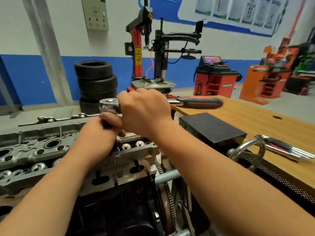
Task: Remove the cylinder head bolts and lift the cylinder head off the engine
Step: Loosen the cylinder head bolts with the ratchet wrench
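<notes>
Fingers (127,97) of the right hand (144,111) are curling down over the ratchet wrench (109,104), clasping its shank just beside the chrome drive head. The wrench's red-and-black grip is projecting to the right, over the edge of the wooden bench (255,116). The left hand (100,132) is gripping directly beneath the drive head, its fingers (110,118) wrapping tightly round the dark part under it. What that part is seating on cannot be told, as the hand is covering it.

The cylinder head (34,147) is sitting on the engine block (119,210), extending leftward from under both hands, with open bores and round metal cups showing. The flywheel ring gear (167,206) is showing at the block's right end. A black box (211,126) and a set of hex keys (288,150) are lying on the bench. A stack of tyres (96,79) is standing behind.
</notes>
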